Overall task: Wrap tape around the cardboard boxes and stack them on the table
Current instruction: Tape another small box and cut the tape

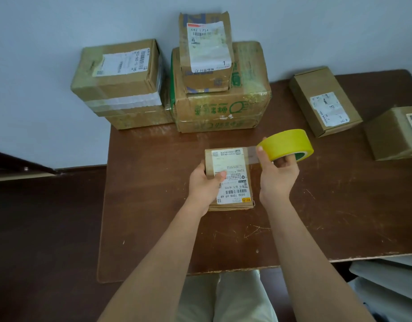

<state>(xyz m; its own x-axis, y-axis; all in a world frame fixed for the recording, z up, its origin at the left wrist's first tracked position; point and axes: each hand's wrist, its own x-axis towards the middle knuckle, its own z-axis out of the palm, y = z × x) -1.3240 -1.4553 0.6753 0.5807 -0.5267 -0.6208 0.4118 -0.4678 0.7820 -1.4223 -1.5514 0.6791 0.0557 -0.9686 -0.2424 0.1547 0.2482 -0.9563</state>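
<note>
A small cardboard box (230, 159) with a white shipping label lies on the brown table (153, 205) in the middle. My left hand (206, 184) grips its left side, thumb on the label. My right hand (278, 175) holds a yellow tape roll (287, 145) just right of the box. A clear strip of tape (252, 154) runs from the roll onto the box's far end. Against the wall stand taped boxes: a stack at the left (121, 77) and a large green-printed box (223, 105) with a smaller labelled box (206, 52) on top.
Two more cardboard boxes rest on the table's right side, one labelled (325, 101) and one at the frame's edge (395, 133). White sheets (390, 282) lie below the table's front right edge. Dark floor (44, 240) lies to the left of the table.
</note>
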